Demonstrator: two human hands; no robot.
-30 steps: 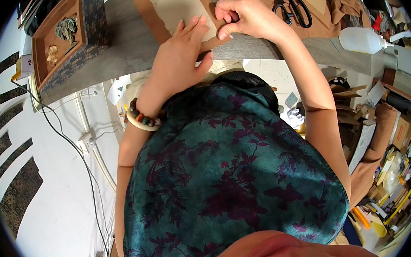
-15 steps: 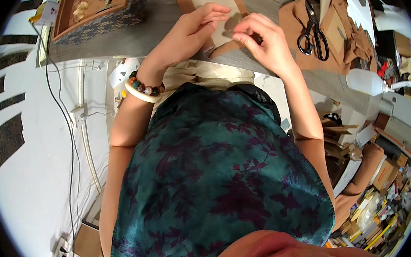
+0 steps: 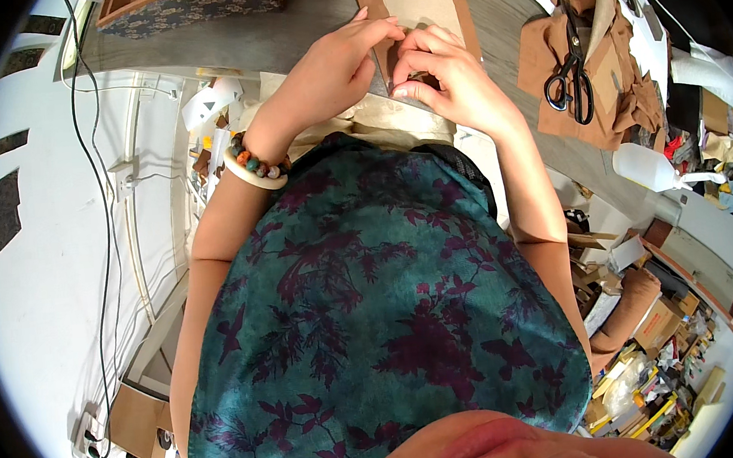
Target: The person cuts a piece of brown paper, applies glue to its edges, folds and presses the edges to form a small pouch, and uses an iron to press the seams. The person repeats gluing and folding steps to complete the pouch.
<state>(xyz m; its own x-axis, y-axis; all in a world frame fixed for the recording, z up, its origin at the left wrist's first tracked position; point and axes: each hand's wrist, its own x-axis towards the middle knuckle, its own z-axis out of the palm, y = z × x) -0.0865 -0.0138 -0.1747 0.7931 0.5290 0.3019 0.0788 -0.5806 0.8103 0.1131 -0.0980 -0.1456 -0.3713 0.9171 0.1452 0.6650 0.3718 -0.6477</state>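
Observation:
A beige panel (image 3: 424, 2) lies on the table with brown fabric (image 3: 469, 27) showing along its sides. My left hand (image 3: 333, 72) reaches in from the left, its fingers loosely stretched over the fabric border, open. Beside it, my right hand (image 3: 456, 80) is curled at the panel's near end, thumb and fingers drawn together on the edge of the brown fabric. The fingers partly hide that pinched edge. A beaded bracelet (image 3: 260, 166) and a pale bangle (image 3: 252, 176) circle my left wrist.
Black-handled scissors (image 3: 573, 66) lie on brown fabric scraps (image 3: 538, 52) at the right. A white plastic bottle (image 3: 644, 166) is at the table's right edge. A patterned box (image 3: 194, 10) stands far left. Cables (image 3: 100, 207) hang by the left wall.
My hands have come closer together and nearer the table's front edge. The right thumb and fingers have closed at the panel's near end. The whole view has shifted slightly.

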